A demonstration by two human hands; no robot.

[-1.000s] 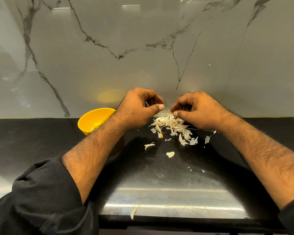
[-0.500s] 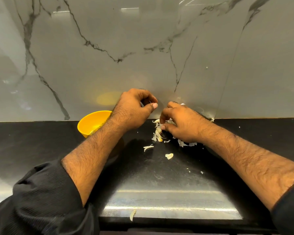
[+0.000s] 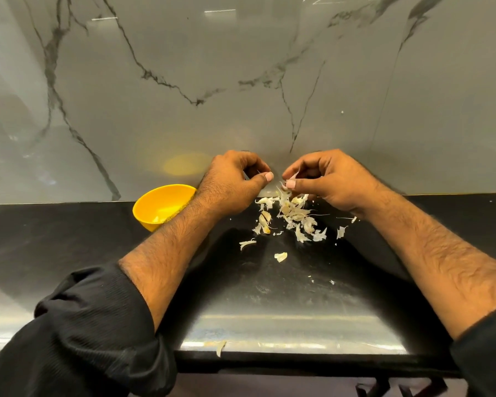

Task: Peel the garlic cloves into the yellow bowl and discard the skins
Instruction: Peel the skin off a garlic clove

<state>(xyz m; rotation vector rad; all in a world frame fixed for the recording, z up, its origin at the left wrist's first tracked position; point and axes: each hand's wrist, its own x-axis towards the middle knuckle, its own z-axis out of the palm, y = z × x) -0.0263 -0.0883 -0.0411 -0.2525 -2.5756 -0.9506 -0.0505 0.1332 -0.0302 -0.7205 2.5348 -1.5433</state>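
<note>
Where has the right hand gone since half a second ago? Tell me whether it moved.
Yes. The right hand has lifted up and back to the right, off the pile of garlic skins it was reaching into, and now pinches a skin above it.

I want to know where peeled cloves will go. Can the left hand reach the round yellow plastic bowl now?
Probably yes. The round yellow plastic bowl stands just beside the left hand, its open top unobstructed; only the left forearm crosses its near rim.
</note>
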